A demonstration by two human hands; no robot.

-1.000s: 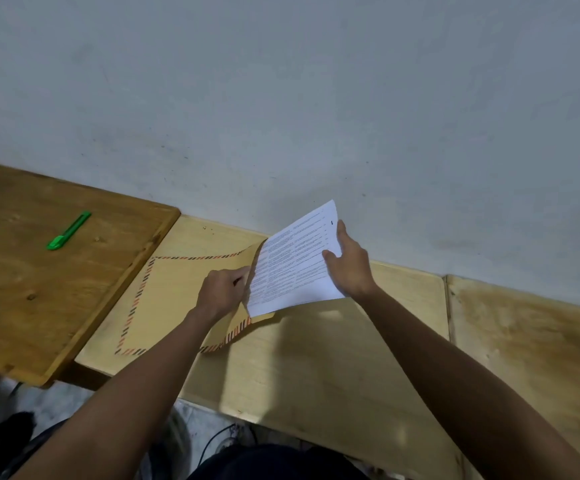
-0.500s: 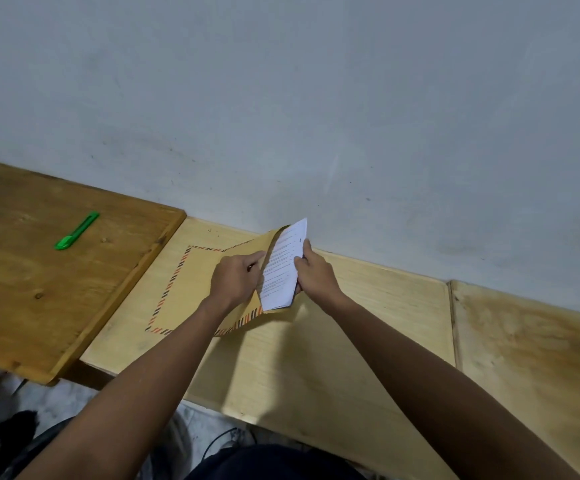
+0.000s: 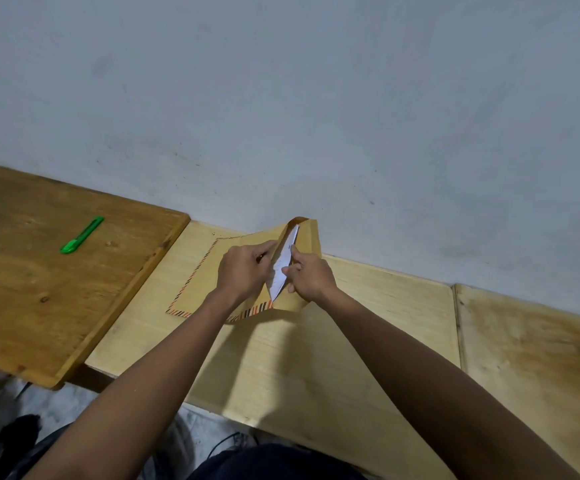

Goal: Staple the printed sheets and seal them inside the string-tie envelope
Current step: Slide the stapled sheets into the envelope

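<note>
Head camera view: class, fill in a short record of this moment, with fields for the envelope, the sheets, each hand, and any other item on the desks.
envelope: brown paper envelope with striped border, lying on the pale wooden desk, mouth held open
sheets: white printed sheets, mostly inside the mouth, an edge showing
left hand: left hand grips the envelope's upper layer at the mouth
right hand: right hand pinches the sheets at the opening
other item: green plastic utility knife on the darker wooden desk at left, untouched
seal: not yet closed
</note>
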